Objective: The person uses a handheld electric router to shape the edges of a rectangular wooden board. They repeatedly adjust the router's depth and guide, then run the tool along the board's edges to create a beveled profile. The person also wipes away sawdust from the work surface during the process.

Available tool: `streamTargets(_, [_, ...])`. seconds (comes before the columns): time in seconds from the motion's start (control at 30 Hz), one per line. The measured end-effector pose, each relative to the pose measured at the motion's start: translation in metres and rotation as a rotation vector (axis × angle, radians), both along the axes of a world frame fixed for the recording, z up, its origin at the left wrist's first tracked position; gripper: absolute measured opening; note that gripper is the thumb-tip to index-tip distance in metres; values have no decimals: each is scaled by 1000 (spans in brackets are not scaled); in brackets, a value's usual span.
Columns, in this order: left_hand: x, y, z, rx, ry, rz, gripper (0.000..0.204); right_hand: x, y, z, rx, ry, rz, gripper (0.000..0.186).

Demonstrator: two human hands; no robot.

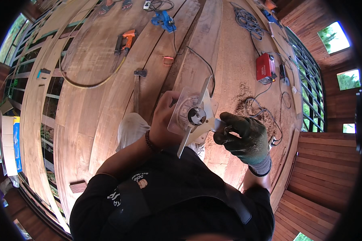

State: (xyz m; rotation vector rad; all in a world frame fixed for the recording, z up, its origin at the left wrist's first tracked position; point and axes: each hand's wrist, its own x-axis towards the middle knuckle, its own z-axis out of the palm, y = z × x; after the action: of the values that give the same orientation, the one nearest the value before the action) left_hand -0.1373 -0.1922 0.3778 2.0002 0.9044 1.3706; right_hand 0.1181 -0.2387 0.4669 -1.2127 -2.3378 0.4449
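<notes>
My bare left hand [165, 114], with a beaded bracelet at the wrist, grips a clear plastic base plate [177, 120] by its left side. The plate has a round opening in the middle and silver metal arms [185, 141] sticking out around it. It is held up above my lap, tilted. My right hand [245, 138] wears a dark coated work glove with a grey cuff. Its thumb and fingers are closed at a short metal arm on the plate's right side. The gloved fingers hide part of that contact.
Wooden floorboards carry an orange nail gun [128, 40] with a yellow hose, a blue power planer [163, 21], a hammer [140, 73], a red machine [265, 68] with cables and a sawdust heap [245, 96]. Open joist gaps [53, 96] lie left. Another person's sandalled feet [106, 8] stand far off.
</notes>
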Motion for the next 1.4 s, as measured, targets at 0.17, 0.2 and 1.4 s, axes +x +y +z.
streamTargets(0.17, [1,1,0,23,-9,-2,59,-4,-1,2,-25,24,-75,31])
streamTargets(0.2, [1,0,0,22,-5,0,59,-5,-1,2,-7,38,-69,34])
streamTargets(1.4, [3,0,-1,14,3,11,62,0,-1,-1,25,53,-8,49])
